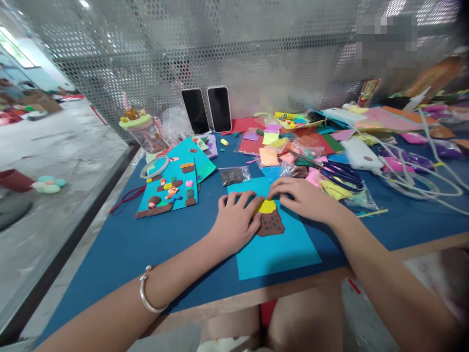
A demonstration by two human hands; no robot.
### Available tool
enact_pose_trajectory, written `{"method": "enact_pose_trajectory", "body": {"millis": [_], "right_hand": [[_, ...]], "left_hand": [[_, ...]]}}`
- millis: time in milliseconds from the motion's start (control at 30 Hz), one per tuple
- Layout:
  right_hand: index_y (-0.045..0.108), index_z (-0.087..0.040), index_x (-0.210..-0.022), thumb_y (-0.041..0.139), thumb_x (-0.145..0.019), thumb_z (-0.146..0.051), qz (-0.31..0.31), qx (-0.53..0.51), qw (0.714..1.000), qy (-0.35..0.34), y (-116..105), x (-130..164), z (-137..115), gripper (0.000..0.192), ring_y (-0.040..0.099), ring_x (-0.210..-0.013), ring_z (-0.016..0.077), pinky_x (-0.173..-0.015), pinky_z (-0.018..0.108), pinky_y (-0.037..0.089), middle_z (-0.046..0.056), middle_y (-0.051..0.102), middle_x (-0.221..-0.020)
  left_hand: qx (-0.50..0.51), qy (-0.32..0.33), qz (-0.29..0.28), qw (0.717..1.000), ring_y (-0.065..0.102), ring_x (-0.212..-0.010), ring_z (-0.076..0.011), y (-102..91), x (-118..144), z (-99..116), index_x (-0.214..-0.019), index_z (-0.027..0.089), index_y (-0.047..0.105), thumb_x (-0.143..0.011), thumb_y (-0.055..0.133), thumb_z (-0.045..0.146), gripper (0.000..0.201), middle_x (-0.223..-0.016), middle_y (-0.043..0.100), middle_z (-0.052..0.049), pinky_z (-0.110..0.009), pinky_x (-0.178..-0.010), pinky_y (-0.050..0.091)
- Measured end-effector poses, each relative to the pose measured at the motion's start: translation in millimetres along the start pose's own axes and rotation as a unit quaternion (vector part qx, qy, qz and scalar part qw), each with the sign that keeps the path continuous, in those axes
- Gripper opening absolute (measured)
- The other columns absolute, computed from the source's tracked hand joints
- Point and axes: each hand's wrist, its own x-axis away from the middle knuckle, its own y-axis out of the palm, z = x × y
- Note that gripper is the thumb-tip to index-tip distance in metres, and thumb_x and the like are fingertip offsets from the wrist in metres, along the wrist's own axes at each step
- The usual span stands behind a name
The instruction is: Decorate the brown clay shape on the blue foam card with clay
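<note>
Where both hands meet, yellow clay piece (pixel 266 207) between left hand (pixel 234 221) and right hand (pixel 304 198).

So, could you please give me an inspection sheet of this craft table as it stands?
Surface: blue table, wooden front edge.
Job's things: cyan sheet bearing a brown clay piece with yellow clay on top.
Clutter: finished clay picture, scissors, two phones, cup, coloured scraps.
Hands: left hand and right hand both press the clay.
Cables: white cables at right.
Surroundings: perforated metal screen behind.
</note>
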Motion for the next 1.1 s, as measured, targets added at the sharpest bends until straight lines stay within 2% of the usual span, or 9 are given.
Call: {"method": "enact_pose_trajectory", "body": {"millis": [233, 467, 567, 733, 867, 967, 1067, 1100], "right_hand": [[0.072, -0.016, -0.093, 0.043, -0.081, -0.007, 0.015, 0.014, 1.000, 0.004, -0.9, -1.0, 0.7, 0.032, 0.063, -0.095, 0.0203, -0.088, 0.035, 0.048, 0.008, 0.067, -0.106], [0.073, -0.016, -0.097, 0.042, -0.081, -0.007, 0.018, 0.032, 0.999, -0.010, -0.1, 3.2, 0.1, 0.036, 0.063, -0.102, 0.0221, -0.092, 0.036, 0.048, 0.010, 0.066, -0.111], [0.073, -0.016, -0.099, 0.042, -0.081, -0.008, 0.016, 0.031, 0.999, -0.007, 0.9, 5.6, 0.7, 0.037, 0.062, -0.105, 0.0234, -0.093, 0.037, 0.048, 0.011, 0.065, -0.114], [0.073, -0.017, -0.094, 0.041, -0.081, -0.008, 0.017, 0.010, 1.000, -0.006, 1.3, 5.7, 2.0, 0.036, 0.062, -0.104, 0.0227, -0.093, 0.037, 0.047, 0.010, 0.066, -0.113], [0.071, -0.016, -0.096, 0.043, -0.078, -0.005, 0.033, -0.010, 0.999, 0.001, 1.1, 5.9, 1.1, 0.035, 0.063, -0.101, 0.0210, -0.092, 0.035, 0.047, 0.010, 0.066, -0.110], [0.070, -0.016, -0.097, 0.044, -0.077, -0.004, 0.079, -0.026, 0.996, 0.016, 2.5, 3.3, 1.4, 0.035, 0.063, -0.097, 0.0193, -0.087, 0.033, 0.048, 0.008, 0.068, -0.105], [0.069, -0.016, -0.095, 0.048, -0.077, -0.005, 0.110, -0.031, 0.993, 0.032, 4.1, -7.4, 2.9, 0.030, 0.064, -0.091, 0.0188, -0.082, 0.032, 0.049, 0.007, 0.069, -0.100], [0.069, -0.016, -0.094, 0.049, -0.077, -0.006, 0.110, -0.027, 0.993, 0.035, 4.4, -13.4, 3.5, 0.029, 0.064, -0.090, 0.0190, -0.082, 0.032, 0.048, 0.007, 0.070, -0.099]], "left_hand": [[0.058, -0.025, -0.012, 0.998, 0.042, -0.116, -0.0300, -2.0, -8.0, -2.9, -0.123, 0.033, 0.057, -0.095, 0.042, 0.031, 0.032, -0.131, 0.053, -0.003, -0.054, -0.093, 0.033], [0.071, -0.003, -0.003, 0.997, 0.042, -0.121, -0.0276, 0.0, -10.9, -6.6, -0.130, 0.031, 0.051, -0.095, 0.042, 0.028, 0.036, -0.133, 0.054, -0.003, -0.052, -0.099, 0.033], [0.067, 0.000, -0.007, 0.998, 0.041, -0.123, -0.0283, 0.0, -10.5, -8.2, -0.126, 0.031, 0.055, -0.094, 0.045, 0.028, 0.034, -0.134, 0.053, -0.002, -0.052, -0.100, 0.032], [0.073, 0.004, 0.001, 0.997, 0.043, -0.122, -0.0275, 0.0, -10.7, -8.8, -0.121, 0.031, 0.059, -0.093, 0.048, 0.030, 0.030, -0.132, 0.055, -0.002, -0.051, -0.100, 0.034], [0.067, 0.017, 0.008, 0.998, 0.045, -0.121, -0.0278, 1.7, -9.3, -6.5, -0.126, 0.031, 0.054, -0.093, 0.047, 0.030, 0.034, -0.132, 0.055, -0.002, -0.051, -0.100, 0.035], [0.076, 0.029, 0.051, 0.995, 0.046, -0.122, -0.0250, 1.8, -15.5, -16.7, -0.132, 0.029, 0.048, -0.094, 0.043, 0.027, 0.038, -0.132, 0.055, -0.004, -0.046, -0.099, 0.038], [0.056, 0.027, 0.126, 0.990, 0.044, -0.126, -0.0247, 0.4, -33.9, -44.0, -0.133, 0.022, 0.047, -0.090, 0.051, 0.026, 0.043, -0.136, 0.051, -0.009, -0.042, -0.104, 0.036], [0.038, 0.019, 0.134, 0.990, 0.042, -0.128, -0.0260, 0.1, -41.6, -55.1, -0.134, 0.020, 0.045, -0.088, 0.054, 0.026, 0.047, -0.139, 0.048, -0.011, -0.043, -0.106, 0.034]]}}
